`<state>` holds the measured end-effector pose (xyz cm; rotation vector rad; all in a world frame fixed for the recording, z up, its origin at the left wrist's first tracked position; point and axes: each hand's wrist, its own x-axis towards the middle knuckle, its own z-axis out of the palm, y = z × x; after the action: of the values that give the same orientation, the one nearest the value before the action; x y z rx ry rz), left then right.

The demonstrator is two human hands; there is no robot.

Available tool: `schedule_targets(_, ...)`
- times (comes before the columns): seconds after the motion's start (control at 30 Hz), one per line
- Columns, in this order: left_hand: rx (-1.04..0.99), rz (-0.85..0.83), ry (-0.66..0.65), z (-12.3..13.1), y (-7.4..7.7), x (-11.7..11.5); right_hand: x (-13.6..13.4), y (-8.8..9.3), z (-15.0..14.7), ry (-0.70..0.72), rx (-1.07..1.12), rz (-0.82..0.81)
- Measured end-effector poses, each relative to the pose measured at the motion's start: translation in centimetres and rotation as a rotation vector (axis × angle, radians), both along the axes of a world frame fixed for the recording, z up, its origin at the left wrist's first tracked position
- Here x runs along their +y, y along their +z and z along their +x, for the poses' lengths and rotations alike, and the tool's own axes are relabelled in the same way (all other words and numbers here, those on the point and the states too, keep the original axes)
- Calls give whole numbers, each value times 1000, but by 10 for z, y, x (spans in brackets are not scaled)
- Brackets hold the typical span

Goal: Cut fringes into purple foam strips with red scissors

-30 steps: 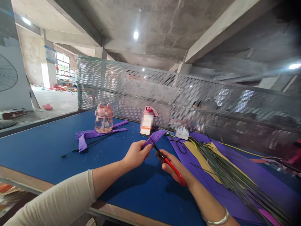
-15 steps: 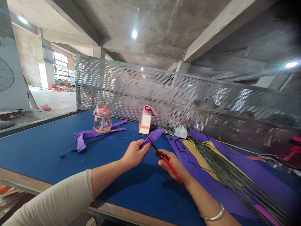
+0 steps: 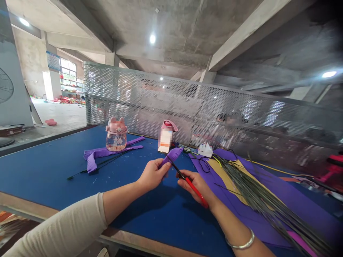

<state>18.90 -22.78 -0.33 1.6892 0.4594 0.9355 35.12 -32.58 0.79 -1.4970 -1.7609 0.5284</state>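
Observation:
Over the middle of the blue table (image 3: pixel 64 192), my left hand (image 3: pixel 152 175) is closed on a fringed purple strip (image 3: pixel 175 155) that looks like crepe paper. Its free end points away to the right. My right hand (image 3: pixel 197 185) grips red-handled scissors (image 3: pixel 197 192), whose dark blades lie across the strip close to my left fingertips. More fringed purple strips (image 3: pixel 100 152) lie at the left, beside and behind a pink-lidded bottle (image 3: pixel 116 137). A thin dark stem (image 3: pixel 83 172) rests near them.
Purple sheets (image 3: pixel 302 192) and a tan sheet (image 3: pixel 222 178) lie at right under a bundle of green wire stems (image 3: pixel 257 192). A white packet (image 3: pixel 205 150), a tape measure (image 3: pixel 187 150) and a phone (image 3: pixel 164 141) stand towards the back. A perforated metal screen (image 3: pixel 160 103) borders the far edge.
The purple strip's free end has drawn slightly to the left and looks shorter. Both hands keep almost the same place and grip. The view has shifted very slightly.

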Motion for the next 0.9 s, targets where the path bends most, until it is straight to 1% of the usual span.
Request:
schedule_targets(0.17,-12,-32,-6,0,0,0,-1,4,-2,-11,-9,-29)
schedule_targets(0.33,-16,-106,-59,0,2,-1,2,0,2,-13,-26,-9)
schedule_targets(0.4,-24,-117,-60,1,2,-1,2,-2,4,21,-20,0)
schedule_targets(0.5,-40,-129,-37,1,1,1,1,-3,7,112,11,2)
schedule_targets(0.63,-34,-114,-12,1,1,1,-3,0,6,192,26,-40)
schedule_targets(0.73,-19,-93,-9,1,0,0,-4,2,5,194,19,-63)
schedule_targets(0.9,7,-39,-13,1,-1,1,-3,3,4,211,9,-47)
